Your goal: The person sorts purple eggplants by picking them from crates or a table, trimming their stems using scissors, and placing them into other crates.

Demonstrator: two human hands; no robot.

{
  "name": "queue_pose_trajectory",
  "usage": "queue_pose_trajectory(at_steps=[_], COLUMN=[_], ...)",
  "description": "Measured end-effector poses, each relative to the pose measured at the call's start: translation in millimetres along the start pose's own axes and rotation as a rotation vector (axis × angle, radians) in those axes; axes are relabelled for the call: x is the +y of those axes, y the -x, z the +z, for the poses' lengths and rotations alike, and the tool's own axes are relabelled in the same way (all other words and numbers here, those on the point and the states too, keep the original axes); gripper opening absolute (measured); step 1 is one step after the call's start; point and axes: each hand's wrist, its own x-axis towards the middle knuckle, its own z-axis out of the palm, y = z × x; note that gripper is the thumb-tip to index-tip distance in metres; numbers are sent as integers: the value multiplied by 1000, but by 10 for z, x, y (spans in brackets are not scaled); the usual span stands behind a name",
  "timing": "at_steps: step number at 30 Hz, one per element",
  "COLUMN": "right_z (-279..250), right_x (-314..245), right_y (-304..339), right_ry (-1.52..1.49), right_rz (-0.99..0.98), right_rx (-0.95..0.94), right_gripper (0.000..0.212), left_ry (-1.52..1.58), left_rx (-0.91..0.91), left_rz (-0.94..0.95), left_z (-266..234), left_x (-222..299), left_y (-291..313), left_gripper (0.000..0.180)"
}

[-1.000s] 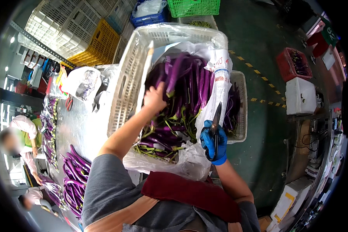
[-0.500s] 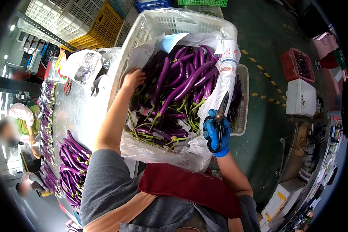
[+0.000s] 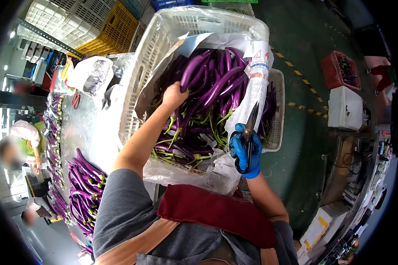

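Long purple eggplants with green stems fill a white plastic crate lined with paper and clear plastic film. Inside the crate, toward its left side, my bare left hand is closed around the lower end of an eggplant, which slants up and away from it. Its fingertips are partly hidden. My right hand, in a blue glove, grips black-handled scissors at the crate's right edge. The blades point away from me, beside the folded paper liner.
A table at left bears an eggplant pile, a long row of eggplants and red-handled scissors. People work beyond it. Another crate stands right of mine. Stacked crates rise behind; a red crate and white box are farther right.
My left hand has moved right and slightly nearer, from the crate's left side into the eggplants, and taken hold of one. The right hand with the scissors has hardly moved.
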Motion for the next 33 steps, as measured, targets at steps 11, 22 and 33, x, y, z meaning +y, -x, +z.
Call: queue_pose_trajectory(at_steps=[11, 22, 33], right_z=[138, 90, 12], right_x=[-71, -54, -29], right_y=[-6, 19, -55], right_ry=[-220, -267, -409], right_rz=[123, 122, 156], right_rx=[83, -1, -160], right_gripper=[37, 40, 43], left_ry=[479, -100, -360], left_rx=[-319, -304, -302], left_rz=[-249, -18, 34], left_z=[-143, 346, 554], left_x=[-198, 611, 818], left_y=[-210, 245, 397], left_gripper=[33, 98, 97])
